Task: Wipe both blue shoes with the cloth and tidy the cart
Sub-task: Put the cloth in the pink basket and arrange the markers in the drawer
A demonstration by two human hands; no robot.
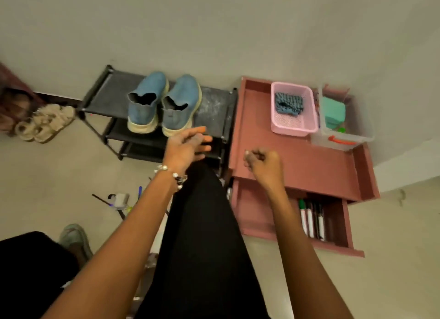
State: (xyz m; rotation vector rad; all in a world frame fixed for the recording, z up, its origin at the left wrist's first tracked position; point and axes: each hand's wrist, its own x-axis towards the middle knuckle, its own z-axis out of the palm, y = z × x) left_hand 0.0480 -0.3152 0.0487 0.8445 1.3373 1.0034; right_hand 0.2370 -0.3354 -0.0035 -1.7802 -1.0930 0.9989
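Two blue shoes with cream soles stand side by side on the top shelf of a black shoe rack (104, 97), the left shoe (145, 99) and the right shoe (181, 104), heels toward me. A blue-grey patterned cloth (288, 104) lies bunched in a pink basket (307, 126) on the pink cart (309, 161). My left hand (188, 143) hovers just in front of the right shoe's heel, fingers straight, holding nothing. My right hand (263, 160) hangs over the cart's top tray with fingers curled, and nothing shows in it.
A clear box (342, 138) with a teal item and an orange handle stands right of the basket. Markers (312, 220) lie in the cart's lower tray. Beige sandals (45, 122) sit left of the rack. Pens and small clutter (120, 201) lie on the floor.
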